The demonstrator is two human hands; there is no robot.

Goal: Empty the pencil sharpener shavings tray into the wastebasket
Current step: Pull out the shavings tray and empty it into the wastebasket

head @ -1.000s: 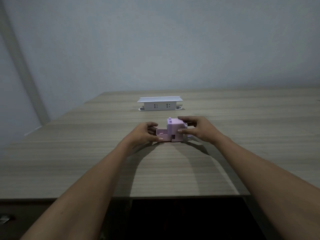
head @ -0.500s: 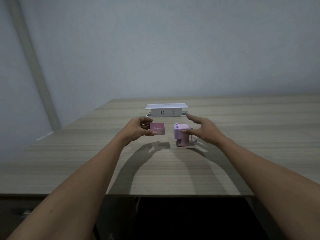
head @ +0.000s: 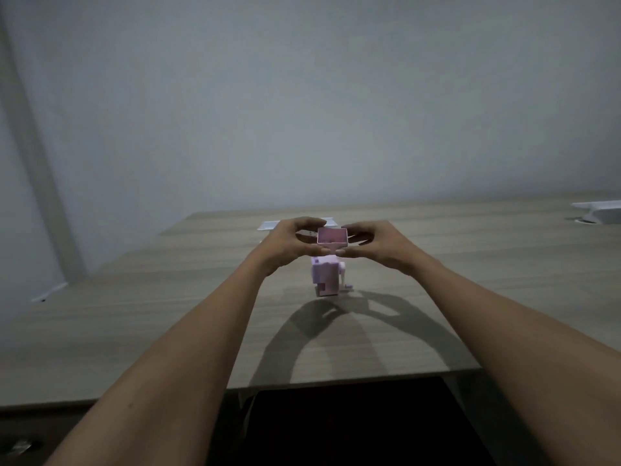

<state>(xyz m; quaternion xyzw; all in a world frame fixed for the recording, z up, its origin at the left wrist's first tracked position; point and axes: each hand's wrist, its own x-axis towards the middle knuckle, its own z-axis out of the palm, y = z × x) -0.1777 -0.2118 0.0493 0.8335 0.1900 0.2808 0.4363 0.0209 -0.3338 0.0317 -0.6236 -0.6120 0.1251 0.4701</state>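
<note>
The pink shavings tray [head: 332,239] is held in the air above the table, its open side facing me. My left hand [head: 291,246] pinches its left side and my right hand [head: 375,245] pinches its right side. Below them the lilac pencil sharpener body [head: 325,276] stands alone on the wooden table [head: 168,317], its small crank on its right side. No wastebasket is in view.
A white power socket box [head: 268,225] sits on the table behind my hands, mostly hidden by them. Another white box [head: 601,211] lies at the far right edge. The table's front edge runs below my forearms, with dark space under it.
The left hand pulled the tray out of the sharpener and lifted it. The right hand let go of the sharpener body and came up to grip the tray's other side.
</note>
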